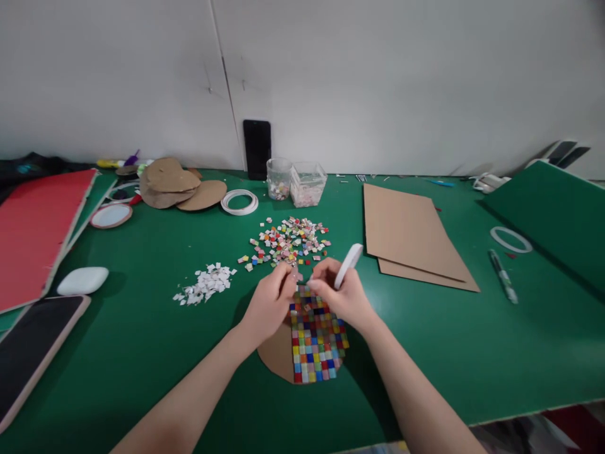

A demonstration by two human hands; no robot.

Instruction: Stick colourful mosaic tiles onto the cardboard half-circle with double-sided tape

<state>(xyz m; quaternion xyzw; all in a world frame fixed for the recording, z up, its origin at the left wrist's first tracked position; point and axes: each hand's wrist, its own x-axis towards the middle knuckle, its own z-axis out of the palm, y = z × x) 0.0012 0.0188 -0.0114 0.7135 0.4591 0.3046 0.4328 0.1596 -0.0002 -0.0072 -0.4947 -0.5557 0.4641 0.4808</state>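
A round cardboard piece (274,353) lies on the green table, its right part covered with rows of coloured square tiles (316,347). My left hand (270,299) is over its upper left edge, thumb and fingers pinched round a small pale tile (297,275). My right hand (344,295) hovers by the upper right of the tiled part, its fingers closed round a white pen-like tool (348,266) that points up to the right. The two hands' fingertips nearly meet. Beyond them lies a loose pile of coloured tiles (293,238).
White paper bits (205,285) lie left of the hands. Behind stand a clear cup (278,180), a clear box (308,185) and a black phone (258,149). Cardboard sheets (411,233) lie right, near a marker (503,276). Another phone (38,347) is at the left.
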